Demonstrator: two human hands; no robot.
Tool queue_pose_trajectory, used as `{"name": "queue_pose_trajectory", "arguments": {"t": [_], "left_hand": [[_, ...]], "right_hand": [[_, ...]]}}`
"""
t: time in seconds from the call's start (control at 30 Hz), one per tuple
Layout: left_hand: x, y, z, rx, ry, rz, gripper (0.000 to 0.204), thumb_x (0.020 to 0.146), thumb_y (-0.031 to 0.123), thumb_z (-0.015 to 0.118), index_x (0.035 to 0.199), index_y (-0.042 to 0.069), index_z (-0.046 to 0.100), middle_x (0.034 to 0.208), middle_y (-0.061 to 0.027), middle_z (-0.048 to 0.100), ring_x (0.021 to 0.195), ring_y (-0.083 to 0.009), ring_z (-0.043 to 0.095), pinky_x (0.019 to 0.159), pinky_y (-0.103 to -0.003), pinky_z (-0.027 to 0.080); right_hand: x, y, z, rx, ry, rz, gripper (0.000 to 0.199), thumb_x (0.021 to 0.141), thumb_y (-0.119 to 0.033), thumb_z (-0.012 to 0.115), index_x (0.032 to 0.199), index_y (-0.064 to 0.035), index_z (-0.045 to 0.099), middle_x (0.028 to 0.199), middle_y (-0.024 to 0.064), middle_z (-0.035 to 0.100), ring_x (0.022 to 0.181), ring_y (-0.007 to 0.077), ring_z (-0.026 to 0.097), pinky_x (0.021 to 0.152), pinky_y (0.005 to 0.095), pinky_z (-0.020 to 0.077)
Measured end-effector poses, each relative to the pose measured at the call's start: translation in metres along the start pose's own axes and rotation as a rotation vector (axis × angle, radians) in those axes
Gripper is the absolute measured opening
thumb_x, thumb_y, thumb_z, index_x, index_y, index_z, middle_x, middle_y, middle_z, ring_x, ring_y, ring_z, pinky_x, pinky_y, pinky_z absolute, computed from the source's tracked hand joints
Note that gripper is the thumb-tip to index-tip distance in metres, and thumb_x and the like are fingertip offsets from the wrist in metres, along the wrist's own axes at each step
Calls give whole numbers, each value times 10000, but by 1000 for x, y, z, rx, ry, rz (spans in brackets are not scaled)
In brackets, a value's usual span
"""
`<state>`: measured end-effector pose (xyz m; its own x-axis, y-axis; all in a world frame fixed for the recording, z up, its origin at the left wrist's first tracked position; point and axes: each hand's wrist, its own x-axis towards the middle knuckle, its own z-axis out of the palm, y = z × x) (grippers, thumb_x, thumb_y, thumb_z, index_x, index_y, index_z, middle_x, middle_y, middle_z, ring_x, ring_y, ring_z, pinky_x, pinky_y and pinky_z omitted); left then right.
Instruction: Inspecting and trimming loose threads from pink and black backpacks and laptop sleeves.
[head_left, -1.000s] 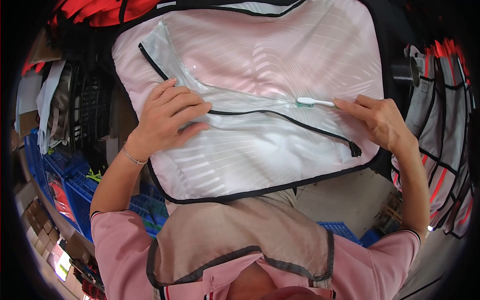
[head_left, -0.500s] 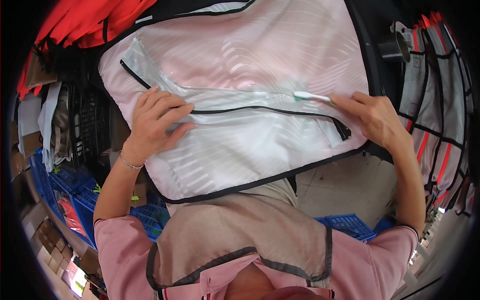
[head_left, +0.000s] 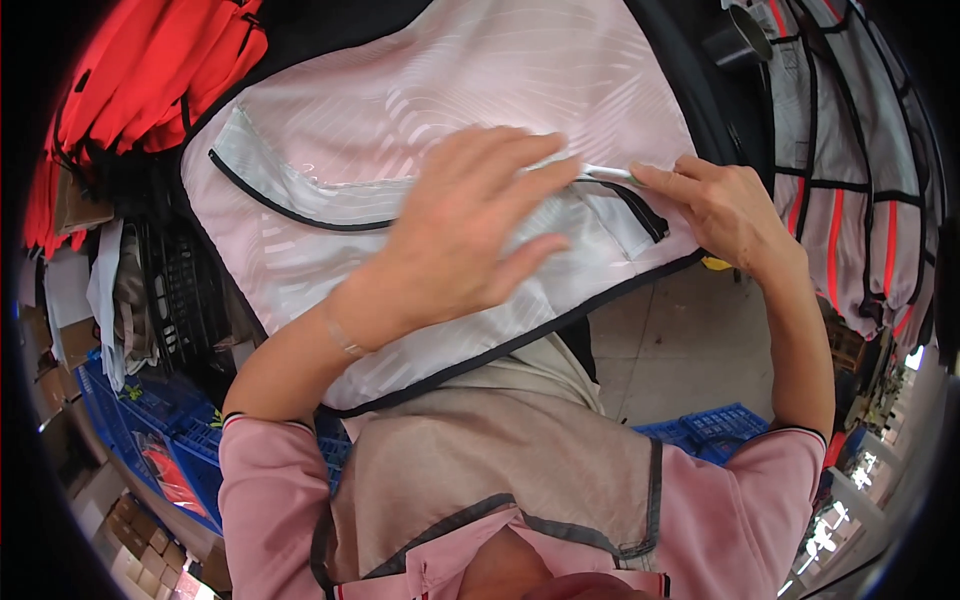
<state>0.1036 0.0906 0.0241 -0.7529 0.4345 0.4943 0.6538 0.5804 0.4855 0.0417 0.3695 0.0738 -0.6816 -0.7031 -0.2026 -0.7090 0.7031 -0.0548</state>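
Note:
A pale pink and white patterned fabric panel (head_left: 540,80) with black edging lies spread in front of me. Across it runs a folded white strip (head_left: 285,165) with a black border, which ends at the right in a short black zipper-like piece (head_left: 643,208). My right hand (head_left: 715,200) pinches the handle of a white toothbrush (head_left: 608,173) over the right end of the strip. My left hand (head_left: 465,215), smeared by motion, is over the panel's middle with its fingers apart and nothing visible in it. Its fingertips are close to the brush, whose head they hide.
Red fabric pieces (head_left: 150,80) are heaped at the far left. Grey pieces with black and red trim (head_left: 840,200) hang at the right, beside a metal cup (head_left: 738,40). Blue crates (head_left: 715,430) stand low on both sides, and a black crate (head_left: 185,300) is at the left.
My left hand has left the strip's left part and moved right, close to the toothbrush. The panel has shifted slightly left in view. My right hand still holds the toothbrush, now slightly higher.

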Motion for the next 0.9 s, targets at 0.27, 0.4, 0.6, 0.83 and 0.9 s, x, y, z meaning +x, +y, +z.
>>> {"name": "queue_pose_trajectory", "arguments": {"t": [0.27, 0.4, 0.6, 0.83, 0.9], "left_hand": [[-14, 14, 57, -270, -230, -41, 892, 689, 508, 791, 1372, 24, 484, 1109, -145, 570, 979, -323, 556, 877, -412, 429], [-18, 19, 60, -207, -213, 17, 678, 644, 468, 816, 1113, 31, 596, 1121, -140, 567, 1037, -326, 554, 897, -417, 440], [-29, 14, 84, -371, -92, 71, 457, 595, 159, 863, 928, 18, 583, 1085, -130, 619, 1020, -318, 610, 830, -384, 524], [-38, 4, 95, -315, 7, 128, 362, 616, 69, 812, 897, 39, 585, 1022, -81, 631, 904, -264, 632, 745, -348, 526], [-35, 11, 97, -350, 34, 132, 366, 617, 60, 810, 910, 39, 592, 1016, -78, 630, 895, -262, 630, 740, -349, 525]], "right_hand": [[-9, -3, 9, 21, 25, 26, 425, 827, -63, 586, 1236, -173, 630, 825, 110, 622, 673, 310, 639, 587, 406, 491], [-11, -9, 14, 6, 38, 28, 448, 817, -38, 552, 1242, -165, 617, 843, 114, 630, 682, 315, 649, 601, 406, 512], [-14, -33, 20, -29, 55, 59, 448, 807, -42, 560, 1250, -106, 594, 833, 125, 620, 684, 318, 660, 615, 412, 535], [-67, -58, 10, -41, -127, 185, 582, 774, -3, 586, 1344, -105, 527, 829, 111, 600, 663, 298, 638, 567, 392, 507], [-65, -69, 7, -69, -107, 199, 576, 771, -1, 592, 1338, -83, 527, 795, 120, 590, 651, 292, 639, 552, 401, 502]]}}
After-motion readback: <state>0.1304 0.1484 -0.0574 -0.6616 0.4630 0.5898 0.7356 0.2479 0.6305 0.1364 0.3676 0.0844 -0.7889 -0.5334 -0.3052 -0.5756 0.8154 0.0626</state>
